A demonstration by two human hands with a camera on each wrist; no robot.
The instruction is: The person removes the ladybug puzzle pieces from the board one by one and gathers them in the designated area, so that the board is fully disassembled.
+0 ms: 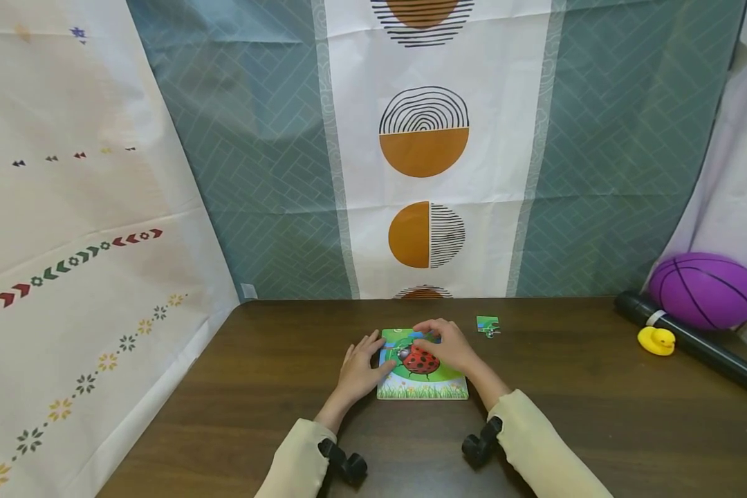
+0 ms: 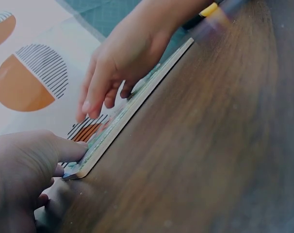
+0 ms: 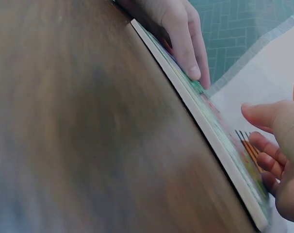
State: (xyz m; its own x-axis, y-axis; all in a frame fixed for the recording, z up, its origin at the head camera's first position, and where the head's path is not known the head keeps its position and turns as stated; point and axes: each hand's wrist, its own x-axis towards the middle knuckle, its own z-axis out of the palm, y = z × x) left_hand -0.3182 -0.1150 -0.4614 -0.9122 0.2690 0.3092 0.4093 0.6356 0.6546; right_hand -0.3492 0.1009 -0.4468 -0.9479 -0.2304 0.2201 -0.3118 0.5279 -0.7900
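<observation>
A flat puzzle board (image 1: 423,392) is lying between your hands on the brown table (image 1: 236,408), and a red ladybug with black spots is showing in its middle. Flowers and grass are running along its near side. Your left hand (image 1: 359,372) is spreading wide, with its thumb resting on top of the board and its fingers lying by the left edge. Your right hand (image 1: 449,348) is reaching over the board from the right, above the ladybug. Its thumb is staying apart from the bent fingers, with a gap between, and I cannot tell if a fingertip is touching the board. A small green puzzle piece (image 1: 487,324) is lying beyond your right hand, to the far right of the board. Over on the right, a yellow duck (image 1: 656,341) is sitting beside a long black tube (image 1: 703,350), and a big purple ball (image 1: 705,290) is resting behind them
</observation>
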